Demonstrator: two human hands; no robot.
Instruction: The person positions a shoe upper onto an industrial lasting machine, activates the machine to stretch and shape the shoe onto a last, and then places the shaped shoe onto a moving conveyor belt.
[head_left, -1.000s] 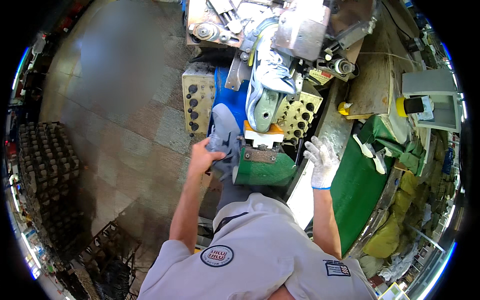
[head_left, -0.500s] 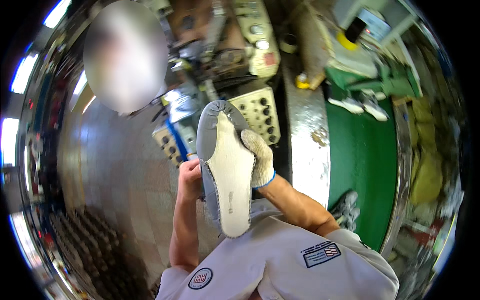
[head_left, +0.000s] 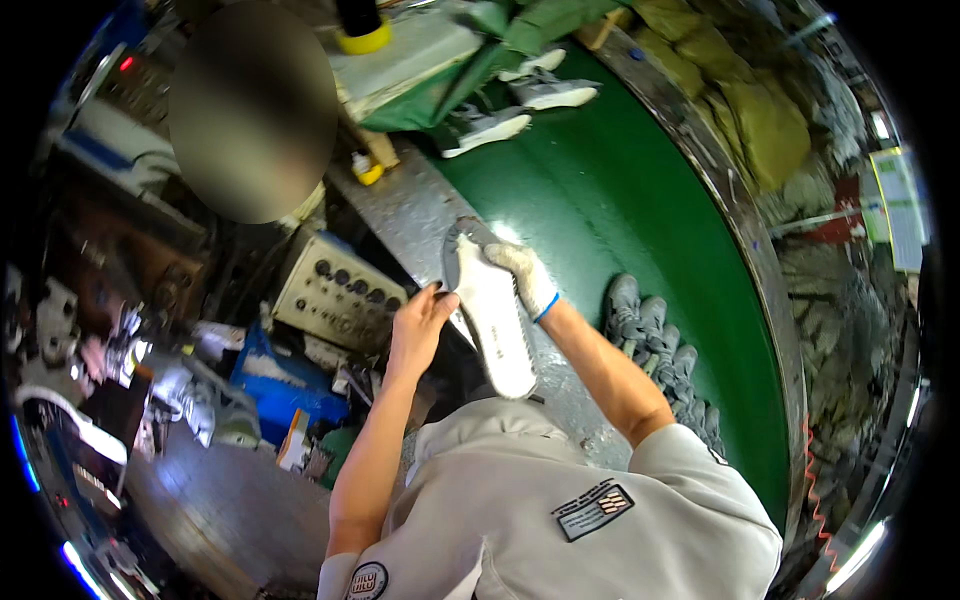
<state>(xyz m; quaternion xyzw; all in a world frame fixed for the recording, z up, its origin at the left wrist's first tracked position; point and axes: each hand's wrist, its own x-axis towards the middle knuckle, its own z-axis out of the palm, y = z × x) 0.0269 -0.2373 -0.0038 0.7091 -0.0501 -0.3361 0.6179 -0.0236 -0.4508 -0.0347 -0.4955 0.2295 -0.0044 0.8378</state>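
Note:
A grey shoe upper (head_left: 463, 262) with a stitched white insole board (head_left: 500, 335) is held sole side up in front of my chest, its toe pointing away. On its right edge, near the toe, my right hand (head_left: 522, 272) in a white knit glove with a blue cuff grips it. My bare left hand (head_left: 422, 325) is closed at the left edge, thumb and fingertips on the upper's side. The upper's inside is hidden beneath the sole.
A green conveyor belt (head_left: 600, 200) carries several grey shoes (head_left: 655, 340) near me and white-soled shoes (head_left: 550, 90) farther off. A metal ledge (head_left: 400, 200) borders it. At left stand a control box with black knobs (head_left: 340, 285), a blue machine part (head_left: 285, 385) and machinery.
My body and view have turned right, toward the green belt. The shoe upper has come along in both hands and is now over the metal ledge.

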